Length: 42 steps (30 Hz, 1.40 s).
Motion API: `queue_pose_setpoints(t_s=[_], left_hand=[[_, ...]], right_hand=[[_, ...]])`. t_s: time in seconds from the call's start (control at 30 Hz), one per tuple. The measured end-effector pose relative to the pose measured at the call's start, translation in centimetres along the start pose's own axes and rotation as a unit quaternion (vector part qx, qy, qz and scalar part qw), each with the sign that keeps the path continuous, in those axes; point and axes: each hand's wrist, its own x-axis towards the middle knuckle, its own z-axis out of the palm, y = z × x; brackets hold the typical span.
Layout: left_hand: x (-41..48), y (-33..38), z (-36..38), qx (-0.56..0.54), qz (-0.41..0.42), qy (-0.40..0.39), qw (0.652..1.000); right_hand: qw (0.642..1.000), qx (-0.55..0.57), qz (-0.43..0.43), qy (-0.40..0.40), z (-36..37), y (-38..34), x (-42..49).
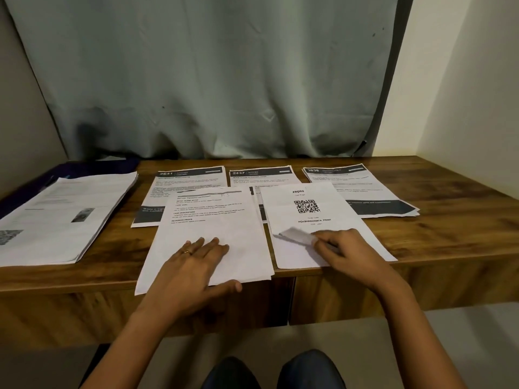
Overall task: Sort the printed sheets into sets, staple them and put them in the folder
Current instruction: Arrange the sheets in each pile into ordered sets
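Observation:
A text sheet [207, 220] lies at the table's front edge, and my left hand [191, 268] rests flat on its lower part, thumb under the overhanging edge. To its right lies a QR-code sheet [306, 217]. My right hand [342, 251] sits on that sheet with a small blurred pale object [295, 235] at its fingertips; what it is cannot be told. Behind them three dark-headed sheets are spread: 2641 [179, 181], 2437 [261, 175] and 3638 [351, 181]. A thick paper stack [61, 214] lies at the left on a dark blue folder [92, 167].
The wooden table [449, 220] runs to a cream wall on the right. A grey-green curtain [224, 80] hangs behind it. My knees [272, 372] show below the table's front edge.

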Motion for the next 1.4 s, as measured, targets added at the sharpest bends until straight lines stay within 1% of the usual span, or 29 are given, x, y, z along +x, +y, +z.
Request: queue_pose_setpoints(t_s=[0.1, 0.2, 0.27, 0.3, 0.33, 0.4, 0.5, 0.57, 0.6, 0.67, 0.77, 0.87, 0.93, 1.03, 1.07, 1.13, 1.2, 1.23, 1.3, 1.4], left_hand=[[0.0, -0.1, 0.0, -0.005, -0.002, 0.004, 1.000], [-0.2, 0.0, -0.2, -0.012, -0.003, 0.017, 1.000], [-0.5, 0.0, -0.5, -0.032, -0.007, 0.042, 0.999], [-0.7, 0.0, -0.7, -0.054, -0.011, 0.070, 0.996], [-0.9, 0.0, -0.9, -0.085, -0.019, 0.106, 0.991], [-1.5, -0.1, -1.5, -0.163, -0.044, 0.183, 0.968], [-2.2, -0.6, -2.5, -0.245, -0.069, 0.309, 0.916], [-2.6, -1.3, -2.9, -0.277, -0.082, 0.364, 0.885], [-2.7, -1.7, -3.1, -0.284, -0.086, 0.381, 0.876], [-2.9, -2.6, -3.1, -0.285, -0.096, 0.394, 0.868], [-3.1, -3.8, -2.8, -0.267, -0.110, 0.373, 0.882], [-3.2, -4.4, -2.1, -0.238, -0.093, 0.335, 0.907], [-3.3, -4.3, -1.8, -0.214, -0.063, 0.317, 0.922], [-3.2, -3.6, -1.5, -0.154, -0.017, 0.266, 0.951], [-3.0, -3.2, -1.4, -0.121, -0.004, 0.240, 0.963], [-2.6, -2.3, -1.0, -0.036, 0.022, 0.188, 0.981], [-2.1, -1.7, -0.2, 0.027, 0.046, 0.155, 0.986], [-1.9, -1.5, 0.4, 0.045, 0.052, 0.143, 0.987], [-1.7, -1.3, 1.2, 0.056, 0.048, 0.115, 0.991], [-1.6, -1.1, 1.7, 0.043, 0.025, 0.088, 0.995]], right_hand=[[0.994, 0.029, 0.003, 0.108, 0.2, -0.3, 0.2], [0.975, 0.043, 0.005, 0.217, 0.3, -2.4, 0.9], [0.960, 0.022, -0.027, 0.278, 0.4, -4.7, 1.5], [0.956, 0.009, -0.046, 0.291, 0.6, -6.0, 1.9], [0.954, 0.001, -0.064, 0.294, 1.0, -7.4, 2.4], [0.954, -0.002, -0.113, 0.278, 2.4, -10.0, 3.6], [0.955, -0.035, -0.180, 0.234, 5.3, -12.7, 5.1], [0.965, -0.049, -0.195, 0.167, 7.1, -14.0, 5.5], [0.970, -0.053, -0.197, 0.130, 7.8, -14.6, 5.7], [0.978, -0.069, -0.187, 0.056, 9.3, -15.5, 5.8], [0.981, -0.086, -0.175, -0.024, 11.0, -16.1, 5.8], [0.981, -0.017, -0.173, -0.081, 11.5, -15.7, 5.4], [0.985, 0.025, -0.157, -0.065, 10.4, -14.6, 4.9], [0.994, 0.056, -0.090, 0.029, 7.3, -11.3, 4.1], [0.996, 0.037, -0.060, 0.052, 6.0, -9.8, 3.7], [0.996, -0.063, -0.015, 0.053, 4.3, -6.4, 2.6], [0.986, -0.164, 0.013, -0.004, 3.3, -3.6, 1.5], [0.982, -0.186, 0.024, -0.037, 2.9, -2.4, 1.0], [0.980, -0.181, 0.034, -0.077, 2.4, -0.8, 0.1], [0.982, -0.159, 0.024, -0.098, 2.0, 0.3, -0.6]])
